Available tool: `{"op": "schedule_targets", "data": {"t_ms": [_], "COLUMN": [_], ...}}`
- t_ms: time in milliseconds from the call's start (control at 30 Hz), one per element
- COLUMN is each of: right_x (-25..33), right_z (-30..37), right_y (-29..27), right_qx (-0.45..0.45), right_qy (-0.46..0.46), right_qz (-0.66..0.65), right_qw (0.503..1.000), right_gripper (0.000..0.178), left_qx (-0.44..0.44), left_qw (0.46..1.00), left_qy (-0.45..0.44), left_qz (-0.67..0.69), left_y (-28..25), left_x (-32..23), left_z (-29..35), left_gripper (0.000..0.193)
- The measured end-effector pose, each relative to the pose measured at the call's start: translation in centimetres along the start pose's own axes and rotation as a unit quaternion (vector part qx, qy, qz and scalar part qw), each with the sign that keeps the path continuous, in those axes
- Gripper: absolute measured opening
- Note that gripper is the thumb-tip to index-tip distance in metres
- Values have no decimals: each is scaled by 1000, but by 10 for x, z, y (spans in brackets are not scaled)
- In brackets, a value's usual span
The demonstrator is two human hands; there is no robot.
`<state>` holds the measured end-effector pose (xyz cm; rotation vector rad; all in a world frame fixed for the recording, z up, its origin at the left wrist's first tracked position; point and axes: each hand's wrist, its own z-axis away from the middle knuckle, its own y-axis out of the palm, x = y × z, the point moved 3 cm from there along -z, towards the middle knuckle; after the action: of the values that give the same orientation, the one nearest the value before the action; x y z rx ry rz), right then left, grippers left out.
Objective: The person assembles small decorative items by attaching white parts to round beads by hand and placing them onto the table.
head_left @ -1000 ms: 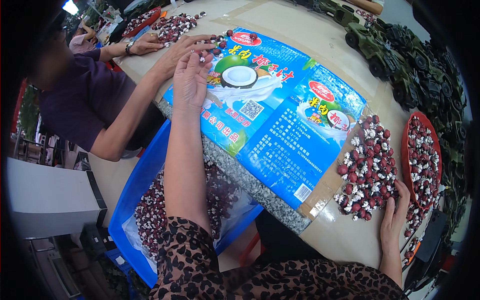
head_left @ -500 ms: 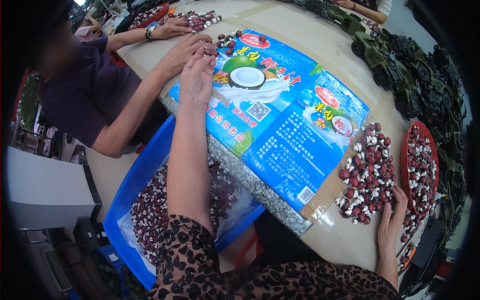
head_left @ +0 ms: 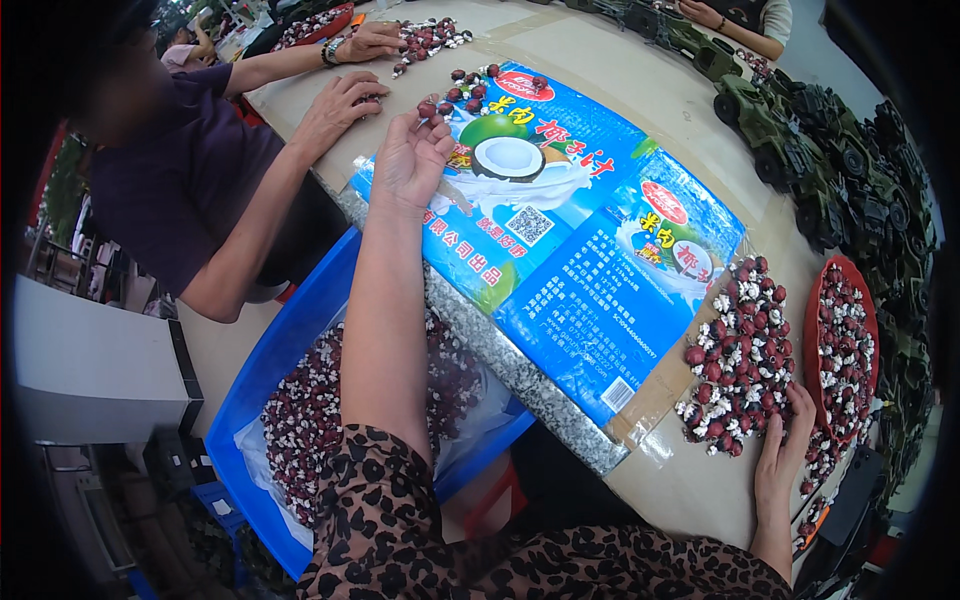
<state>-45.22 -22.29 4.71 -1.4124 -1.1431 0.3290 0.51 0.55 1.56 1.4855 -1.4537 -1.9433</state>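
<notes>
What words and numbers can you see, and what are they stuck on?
All on the blue cardboard; I won't copy the words:
Red ovals: white logo lettering.
Coconut pictures: big yellow and red characters nearby.
Lower left: a line of pale red characters.
Right panel: small white letters and numbers, partly too tiny to read.

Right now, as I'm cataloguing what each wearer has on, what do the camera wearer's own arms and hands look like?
The left hand and right hand are bare, with no gloves or wristbands visible. A loose brown fabric sleeve with black leopard-print spots ends near the left elbow. The right forearm is bare too, with matching print beside it.
</notes>
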Motion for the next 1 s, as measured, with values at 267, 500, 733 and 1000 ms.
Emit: {"op": "schedule_targets", "data": {"t_ms": [267, 500, 733, 1000], "right_x": [3, 1, 4, 4], "right_z": [0, 0, 0, 0], "right_y": [0, 0, 0, 1], "right_qx": [-5, -8, -3, -3], "right_qy": [1, -3, 5, 6], "right_qz": [10, 15, 12, 15], "right_qw": [1000, 1000, 1000, 1000], "right_gripper": [29, 30, 30, 30], "left_qx": [-1, 24, 10, 14], "left_qw": [1000, 1000, 999, 999], "left_qy": [5, 14, 23, 13], "left_qz": [5, -10, -22, -26], "left_y": [2, 0, 1, 2], "left_x": [-1, -1, -1, -4], "left_z": [-1, -2, 0, 0], "left_gripper": [16, 17, 17, 17]}}
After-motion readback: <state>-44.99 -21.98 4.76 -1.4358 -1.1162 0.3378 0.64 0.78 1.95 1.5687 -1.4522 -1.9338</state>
